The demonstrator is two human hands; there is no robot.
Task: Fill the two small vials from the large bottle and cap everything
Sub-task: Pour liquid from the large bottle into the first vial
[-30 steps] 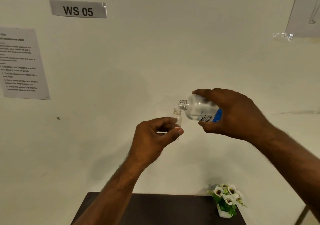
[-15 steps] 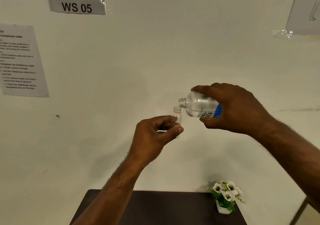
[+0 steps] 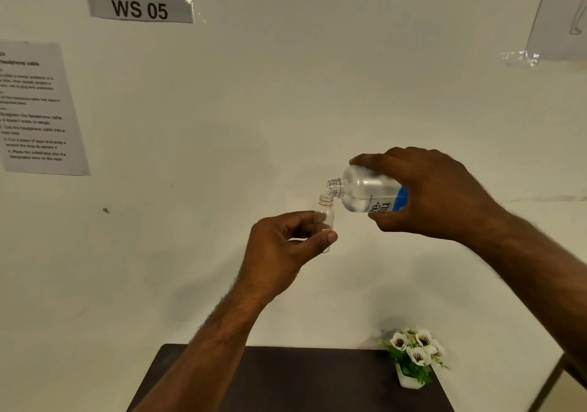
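Clearly a pour is being lined up in mid-air, above the dark brown table [image 3: 317, 376]. The left hand [image 3: 282, 249] pinches a small clear plastic vial [image 3: 326, 213] between thumb and curled fingers, upright and uncapped, so its mouth faces up to receive liquid. The right hand [image 3: 432, 192] wraps its fingers over and thumb under a large clear bottle with a blue-and-white label [image 3: 368, 193], tipped nearly onto its side with its open threaded neck just above and beside the vial's mouth; I judge this tilt is meant to bring the liquid to the lip. No stream can be made out. The label's print reads only in fragments, roughly "ne" and "nu". On the wall, a grey sign [image 3: 139, 6] reads "WS 05", and a taped instruction sheet [image 3: 38, 110] mentions "headphone cable". A small pot of white flowers [image 3: 413, 357] stands on the table's right side.
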